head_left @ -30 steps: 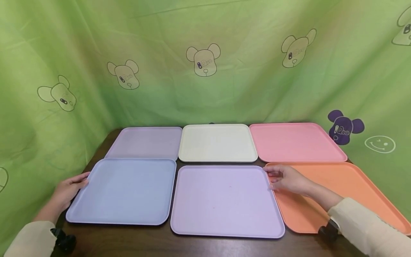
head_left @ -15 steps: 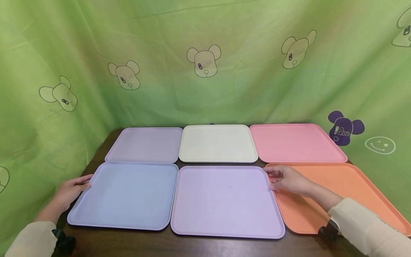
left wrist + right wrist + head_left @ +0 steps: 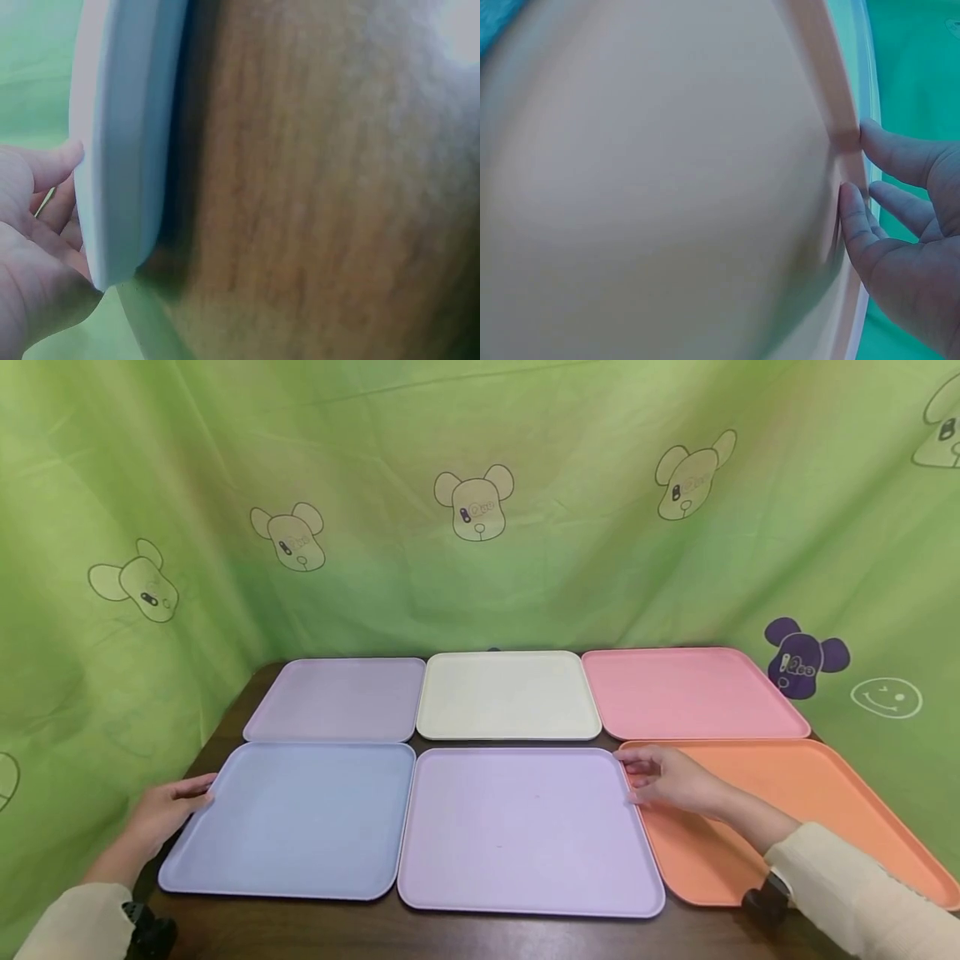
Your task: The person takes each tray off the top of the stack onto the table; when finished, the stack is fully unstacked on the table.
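My left hand (image 3: 161, 810) grips the left rim of a light blue tray (image 3: 292, 827) at the front left. In the left wrist view the thumb lies on the pale rim (image 3: 120, 150), and the other fingers are partly hidden behind it. My right hand (image 3: 675, 781) touches the seam between a lilac tray (image 3: 525, 835) in the front middle and an orange tray (image 3: 787, 793) at the front right. Its fingertips rest on the meeting rims, spread apart, as the right wrist view shows.
A back row holds a greyish-lilac tray (image 3: 337, 702), a white tray (image 3: 510, 693) and a pink tray (image 3: 697, 693), edge to edge. The dark wooden table (image 3: 337, 931) shows along the front. A green printed curtain (image 3: 375, 602) hangs behind and at both sides.
The light blue tray has come toward me and slightly right, off the back-left tray's edge and up against the lilac one. My left hand moved with it. The right hand stayed put.
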Demonstrator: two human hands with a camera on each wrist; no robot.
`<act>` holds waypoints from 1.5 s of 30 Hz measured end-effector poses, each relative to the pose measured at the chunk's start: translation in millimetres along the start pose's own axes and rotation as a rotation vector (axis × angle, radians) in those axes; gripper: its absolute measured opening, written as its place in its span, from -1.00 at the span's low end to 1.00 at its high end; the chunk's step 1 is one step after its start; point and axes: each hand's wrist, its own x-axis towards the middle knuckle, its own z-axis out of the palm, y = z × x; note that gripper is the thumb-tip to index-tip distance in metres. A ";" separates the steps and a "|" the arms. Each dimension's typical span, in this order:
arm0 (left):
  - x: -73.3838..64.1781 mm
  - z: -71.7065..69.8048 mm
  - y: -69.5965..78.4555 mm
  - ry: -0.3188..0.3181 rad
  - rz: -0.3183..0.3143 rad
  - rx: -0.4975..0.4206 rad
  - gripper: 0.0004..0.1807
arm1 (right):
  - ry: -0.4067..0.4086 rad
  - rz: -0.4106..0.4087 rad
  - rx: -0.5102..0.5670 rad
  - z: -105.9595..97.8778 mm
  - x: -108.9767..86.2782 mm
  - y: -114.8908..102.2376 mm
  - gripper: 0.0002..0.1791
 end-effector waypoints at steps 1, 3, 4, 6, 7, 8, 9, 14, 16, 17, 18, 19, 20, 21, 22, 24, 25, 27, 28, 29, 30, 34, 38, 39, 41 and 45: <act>-0.1 0.2 -0.1 0.001 0.002 0.002 -0.47 | 0.000 0.002 0.002 -0.1 0.0 -0.1 -0.28; 0.2 0.5 -0.5 0.004 0.006 0.005 -0.47 | -0.001 0.005 0.005 -0.1 -0.1 -0.6 -0.28; 0.5 0.6 -0.6 0.008 0.009 0.007 -0.47 | -0.001 0.005 0.005 0.0 -0.1 -0.9 -0.28; 0.5 0.4 -0.8 0.014 0.013 0.005 -0.48 | -0.001 0.007 0.005 0.5 0.2 -1.6 -0.28; 0.3 0.1 -0.9 0.015 0.014 0.003 -0.48 | -0.001 0.007 0.004 0.9 0.6 -1.8 -0.28; 0.1 -0.1 -1.0 0.018 0.015 0.003 -0.49 | -0.001 0.006 0.003 1.2 0.9 -1.9 -0.27; -0.2 -0.2 -0.7 0.019 0.012 0.002 -0.49 | -0.001 0.006 0.005 1.6 1.2 -2.2 -0.27; -1.2 -1.0 -1.6 0.017 0.009 0.002 -0.49 | 0.002 -0.002 0.006 2.1 1.8 -2.2 -0.27; -0.6 -2.4 -2.4 0.007 0.000 -0.009 -0.46 | 0.003 -0.002 0.001 1.7 2.1 -1.6 -0.27; 0.0 -3.3 -2.5 0.000 -0.008 -0.017 -0.45 | 0.002 -0.004 -0.001 1.3 2.1 -1.3 -0.27; 0.6 -4.3 -2.9 -0.008 -0.015 -0.030 -0.43 | 0.002 -0.001 -0.001 1.0 2.2 -1.2 -0.27; 1.1 -5.2 -2.9 -0.016 -0.022 -0.045 -0.41 | 0.002 0.003 0.001 0.6 2.2 -1.1 -0.27; 1.3 -6.1 -2.8 -0.026 -0.027 -0.063 -0.39 | 0.001 0.002 0.004 0.3 2.1 -1.1 -0.27; 1.8 -6.7 -2.9 -0.031 -0.031 -0.083 -0.38 | -0.003 -0.003 0.008 -0.1 2.2 -0.8 -0.27; 2.1 -7.1 -2.8 -0.034 -0.032 -0.097 -0.36 | -0.004 -0.004 0.012 -0.5 2.2 -0.7 -0.27; 2.2 -7.4 -2.0 -0.037 -0.018 -0.121 -0.36 | -0.006 -0.005 0.023 -1.4 2.5 0.0 -0.27; 2.1 -7.5 -1.0 -0.037 -0.008 -0.131 -0.37 | -0.005 -0.004 0.027 -2.0 2.8 0.6 -0.28; 3.3 -6.9 1.3 -0.025 0.012 -0.130 -0.37 | -0.003 -0.004 0.032 -4.1 3.1 1.9 -0.29; 3.9 -6.5 3.0 -0.023 0.024 -0.129 -0.38 | 0.000 -0.005 0.029 -5.2 3.3 2.2 -0.30; 4.7 -6.2 5.1 -0.018 0.037 -0.124 -0.39 | 0.004 -0.004 0.034 -6.6 3.6 2.2 -0.31; 5.6 -5.8 7.4 -0.013 0.049 -0.119 -0.39 | 0.006 -0.003 0.035 -8.2 4.0 1.8 -0.32; 10.5 -4.1 19.7 0.007 0.078 -0.119 -0.41 | 0.002 -0.027 0.056 -14.7 5.5 -1.3 -0.34; 15.4 -0.7 36.7 0.019 0.100 -0.138 -0.41 | 0.000 -0.053 0.069 -20.2 5.7 -5.6 -0.35; 16.6 0.7 41.7 0.017 0.106 -0.138 -0.41 | 0.004 -0.058 0.063 -21.7 5.9 -6.8 -0.35; 20.2 5.1 50.8 0.013 0.137 -0.138 -0.41 | 0.016 -0.056 0.050 -24.7 6.5 -9.8 -0.35; 28.1 18.4 70.8 -0.016 0.204 -0.151 -0.45 | 0.062 -0.042 0.000 -32.9 9.1 -17.9 -0.35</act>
